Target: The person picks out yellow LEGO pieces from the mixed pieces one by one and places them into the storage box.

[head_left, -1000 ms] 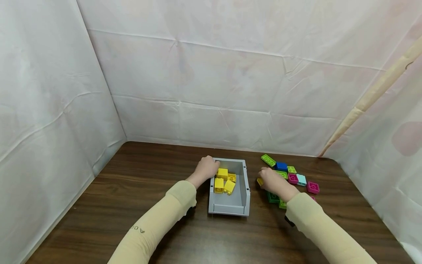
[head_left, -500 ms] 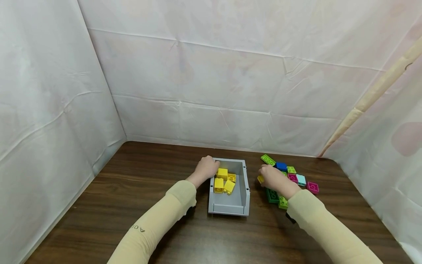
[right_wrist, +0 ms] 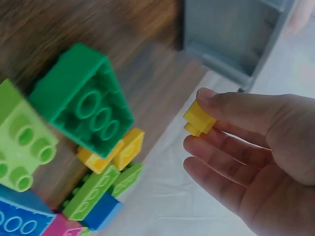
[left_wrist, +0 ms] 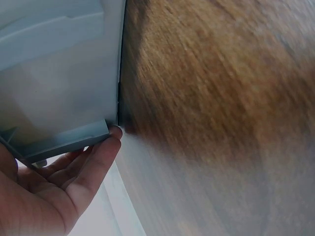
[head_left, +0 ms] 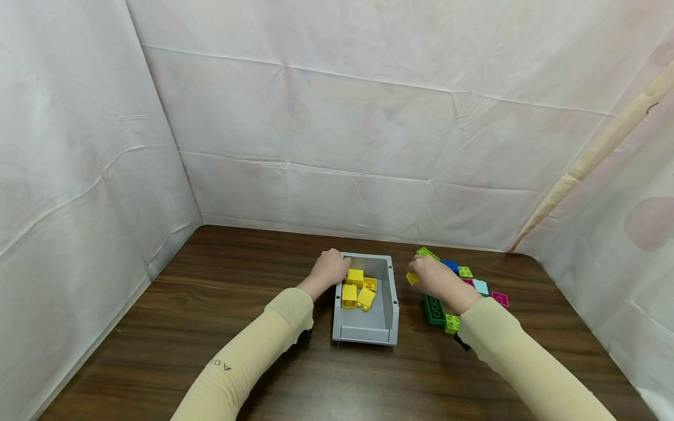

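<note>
Near the middle of the head frame, a rectangular light-grey plastic bin [head_left: 368,320] stands on a dark brown wood-grain tabletop [head_left: 247,257]. The person's left hand [head_left: 327,269] grips its upper-left edge; at lower left of the left wrist frame, the fingers [left_wrist: 93,169] bend against the bin's end wall. Four bright-yellow plastic bricks [head_left: 365,298] lie inside, mostly toward its left wall. Right of the bin, the person's right hand [head_left: 434,278] pinches a small yellow studded plastic brick [right_wrist: 202,118] between thumb and fingers. In the right wrist frame that brick sits right of centre, apart from the bin at upper right. Right of centre in the head frame, partly behind the right hand, are a dark-green rectangular brick [head_left: 434,310], a lime-green studded brick [head_left: 451,324] just beside it, a blue brick [head_left: 450,265], a pale-aqua brick [head_left: 480,286] and a magenta brick [head_left: 499,299]. Two yellow-orange pieces [right_wrist: 130,148] show by the dark-green one in the right wrist frame. White cloth [head_left: 337,117] hangs across the upper frame.
</note>
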The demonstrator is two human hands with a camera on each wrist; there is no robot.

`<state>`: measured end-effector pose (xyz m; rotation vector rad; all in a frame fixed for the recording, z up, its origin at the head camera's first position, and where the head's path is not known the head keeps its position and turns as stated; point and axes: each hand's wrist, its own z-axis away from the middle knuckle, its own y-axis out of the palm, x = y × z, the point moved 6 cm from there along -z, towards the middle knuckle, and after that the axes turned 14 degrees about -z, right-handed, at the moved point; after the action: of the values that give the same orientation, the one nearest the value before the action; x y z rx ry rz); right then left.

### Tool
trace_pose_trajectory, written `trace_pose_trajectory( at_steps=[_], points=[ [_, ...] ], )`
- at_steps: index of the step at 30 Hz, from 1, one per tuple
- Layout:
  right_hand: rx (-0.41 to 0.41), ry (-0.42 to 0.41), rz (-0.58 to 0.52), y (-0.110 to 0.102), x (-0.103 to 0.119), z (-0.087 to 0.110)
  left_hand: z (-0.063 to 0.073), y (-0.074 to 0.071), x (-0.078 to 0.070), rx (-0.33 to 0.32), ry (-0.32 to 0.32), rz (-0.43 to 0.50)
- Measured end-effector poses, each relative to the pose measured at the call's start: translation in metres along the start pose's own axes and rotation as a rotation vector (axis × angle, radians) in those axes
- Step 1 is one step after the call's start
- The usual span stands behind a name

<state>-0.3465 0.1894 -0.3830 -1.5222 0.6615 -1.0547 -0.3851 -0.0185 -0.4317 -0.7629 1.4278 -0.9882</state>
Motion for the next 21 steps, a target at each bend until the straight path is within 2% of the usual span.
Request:
trace_pose_trajectory(
  at_steps=[3,21],
  points=[
    [-0.019,-0.029,-0.006,-0.004,0.008,0.001,0.001,-0.002,-0.001,-0.003,-0.001,-0.003],
    [-0.039,-0.055,-0.077,-0.024,0.029,0.009,0.001,-0.001,0.0,-0.004,0.008,0.008]
  ],
)
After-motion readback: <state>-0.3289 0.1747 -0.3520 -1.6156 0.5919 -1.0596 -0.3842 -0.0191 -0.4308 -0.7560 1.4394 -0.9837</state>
